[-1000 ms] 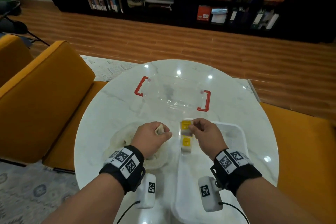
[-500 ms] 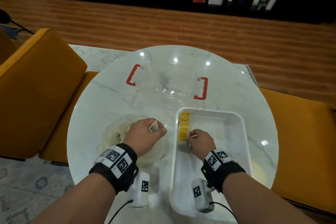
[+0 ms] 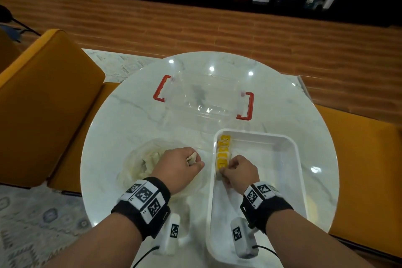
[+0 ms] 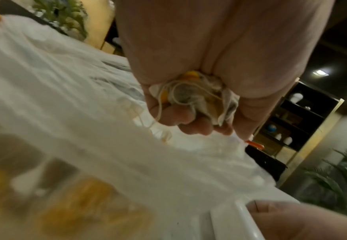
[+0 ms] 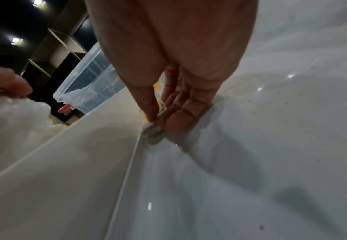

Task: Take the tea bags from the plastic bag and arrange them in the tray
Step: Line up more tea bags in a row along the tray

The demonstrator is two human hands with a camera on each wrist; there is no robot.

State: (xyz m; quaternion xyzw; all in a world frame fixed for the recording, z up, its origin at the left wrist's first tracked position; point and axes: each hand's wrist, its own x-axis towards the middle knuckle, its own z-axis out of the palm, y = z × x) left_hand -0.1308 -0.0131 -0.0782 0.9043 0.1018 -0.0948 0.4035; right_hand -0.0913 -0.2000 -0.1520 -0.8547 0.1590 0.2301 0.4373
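A white tray (image 3: 289, 180) lies on the round marble table, right of centre. Several tea bags with yellow tags (image 3: 224, 152) stand in a row along its left wall. My right hand (image 3: 226, 169) is inside the tray at the near end of that row, pinching a tea bag (image 5: 154, 129) between thumb and fingers, low on the tray floor beside the wall. My left hand (image 3: 193, 162) is a fist over the crumpled clear plastic bag (image 3: 139, 163), gripping a bunch of tea bags (image 4: 197, 97) with strings and yellow tags.
A clear storage box with red handles (image 3: 204, 98) stands behind the tray and bag. Mustard-yellow chairs (image 3: 43, 104) flank the table on both sides. The right part of the tray floor (image 3: 272, 172) is bare. Dark bookshelves line the far wall.
My right hand came down from above the tray's far left corner into the tray, towards me along the row, and set its tea bag low by the wall. The left fist stayed over the bag.
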